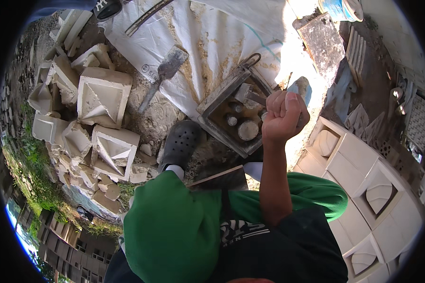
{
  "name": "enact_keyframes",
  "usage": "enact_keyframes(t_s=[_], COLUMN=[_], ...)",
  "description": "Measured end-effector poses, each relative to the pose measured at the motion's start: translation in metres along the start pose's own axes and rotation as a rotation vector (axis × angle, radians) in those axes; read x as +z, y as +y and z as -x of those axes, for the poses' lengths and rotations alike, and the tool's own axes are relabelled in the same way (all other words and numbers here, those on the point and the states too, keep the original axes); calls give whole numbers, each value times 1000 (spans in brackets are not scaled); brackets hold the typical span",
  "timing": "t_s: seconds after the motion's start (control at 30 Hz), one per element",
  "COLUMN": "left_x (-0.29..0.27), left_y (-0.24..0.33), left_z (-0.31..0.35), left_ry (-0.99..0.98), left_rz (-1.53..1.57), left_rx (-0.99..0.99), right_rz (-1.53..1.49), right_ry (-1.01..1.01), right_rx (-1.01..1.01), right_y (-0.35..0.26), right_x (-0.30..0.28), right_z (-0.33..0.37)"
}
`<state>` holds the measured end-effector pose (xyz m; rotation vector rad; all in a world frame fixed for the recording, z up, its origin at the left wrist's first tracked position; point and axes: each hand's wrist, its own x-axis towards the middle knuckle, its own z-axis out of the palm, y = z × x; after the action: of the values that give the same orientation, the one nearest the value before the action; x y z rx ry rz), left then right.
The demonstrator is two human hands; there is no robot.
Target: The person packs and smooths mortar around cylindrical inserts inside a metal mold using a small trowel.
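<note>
My right hand [284, 115] is closed in a fist around the handle of a short tool with a squarish grey head [243, 93]. The head is over a dark metal mould box [220, 137], and I cannot tell whether it is a hammer or a trowel. Inside the box stand round pegs, including a wide light-topped cylinder [248, 130] and smaller ones near it. A loop handle [251, 60] sticks out at the box's far corner. My left hand is not in view. To the left of the box, a flat trowel [171, 62] lies partly on the white sheet [208, 28].
Broken pale cast blocks [104, 96] are heaped at left. Whole cast blocks [349, 162] stand in rows at right. A dirty flat board [320, 42] and a blue-white bucket [342, 9] are at the far right. A curved metal strip [148, 16] lies on the sheet. My shoe [182, 141] is beside the box.
</note>
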<state>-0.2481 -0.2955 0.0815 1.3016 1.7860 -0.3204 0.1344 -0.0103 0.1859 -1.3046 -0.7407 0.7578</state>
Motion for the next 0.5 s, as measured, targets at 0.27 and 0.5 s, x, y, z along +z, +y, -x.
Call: enact_keyframes(t_s=[0.27, 0.5], left_x=[5, 6], left_y=[-13, -15], left_z=[-4, -18], left_ry=[12, -27], left_rz=[-36, -96], left_rx=[5, 44], right_rz=[-23, -59], right_ry=[12, 52], right_rx=[97, 105], right_y=[6, 35], right_x=[-10, -17], right_z=[1, 4])
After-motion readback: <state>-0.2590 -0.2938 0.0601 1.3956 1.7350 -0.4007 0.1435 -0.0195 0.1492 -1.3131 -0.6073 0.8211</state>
